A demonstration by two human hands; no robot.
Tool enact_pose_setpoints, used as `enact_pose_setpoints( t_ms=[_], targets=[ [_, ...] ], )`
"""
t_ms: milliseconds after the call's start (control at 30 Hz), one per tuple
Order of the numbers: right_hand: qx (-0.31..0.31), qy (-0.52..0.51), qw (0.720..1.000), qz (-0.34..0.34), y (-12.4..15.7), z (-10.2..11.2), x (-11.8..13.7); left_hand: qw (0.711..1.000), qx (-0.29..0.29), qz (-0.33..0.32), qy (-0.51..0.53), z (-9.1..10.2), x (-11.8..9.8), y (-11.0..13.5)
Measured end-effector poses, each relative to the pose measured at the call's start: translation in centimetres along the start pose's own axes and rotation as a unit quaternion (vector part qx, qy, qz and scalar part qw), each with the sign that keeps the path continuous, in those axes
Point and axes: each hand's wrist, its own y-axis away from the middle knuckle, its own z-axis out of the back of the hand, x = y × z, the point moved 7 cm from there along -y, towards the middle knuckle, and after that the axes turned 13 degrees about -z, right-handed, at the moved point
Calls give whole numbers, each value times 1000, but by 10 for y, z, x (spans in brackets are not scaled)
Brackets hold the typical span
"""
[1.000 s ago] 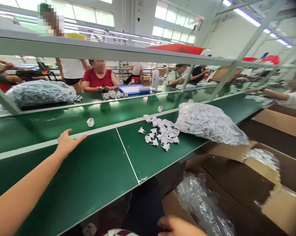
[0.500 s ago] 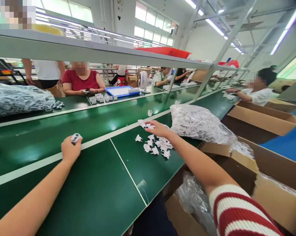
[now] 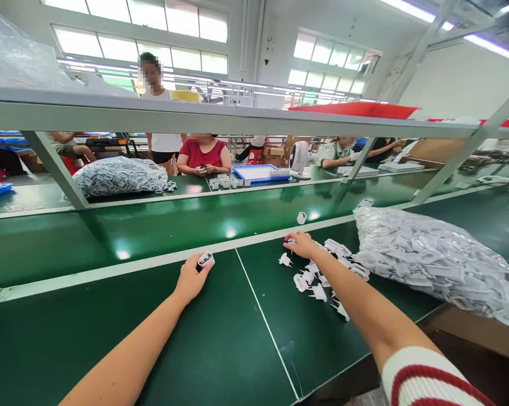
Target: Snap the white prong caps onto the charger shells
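Observation:
My left hand (image 3: 194,277) grips a white charger housing (image 3: 206,260), its open end with dark recesses facing up, above the green bench close to the pale strip. My right hand (image 3: 301,245) reaches to the far side of a loose pile of white plug pieces (image 3: 309,276). Its fingers curl down over one white plug piece (image 3: 292,240), mostly hidden beneath them. Some pieces in the pile show thin metal pins, and my right forearm covers part of it. Beyond the strip, another white housing (image 3: 301,217) stands on the green belt.
To the right lies a big clear bag (image 3: 432,254) full of white parts. Overhead a shelf (image 3: 237,119) crosses the view, carrying a red tray (image 3: 355,110). Across the belt, a person in red (image 3: 204,155) sits by small white housings, a blue-rimmed tray (image 3: 260,173) and a fan (image 3: 299,158).
The view has swung left. My right hand's fingers, stretched over the pieces before, now curl over one. My left hand, still holding the housing, has come slightly nearer the white line on the bench.

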Motion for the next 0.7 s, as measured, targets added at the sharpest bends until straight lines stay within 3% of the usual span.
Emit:
enact_pose_setpoints(
  t_ms=[133, 367, 533, 700],
  targets=[
    [85, 82, 993, -30, 16, -33, 11, 1000, 20, 1, 6, -2, -6, 2],
    [193, 108, 975, -1, 33, -80, 71, 999, 39, 31, 7, -1, -18, 16],
    [186, 56, 981, 16, 40, -78, 109, 997, 54, 35, 29, 0, -36, 51],
    [176, -113, 977, 49, 63, -71, 148, 998, 41, 32, 43, 4, -51, 83]
  ],
)
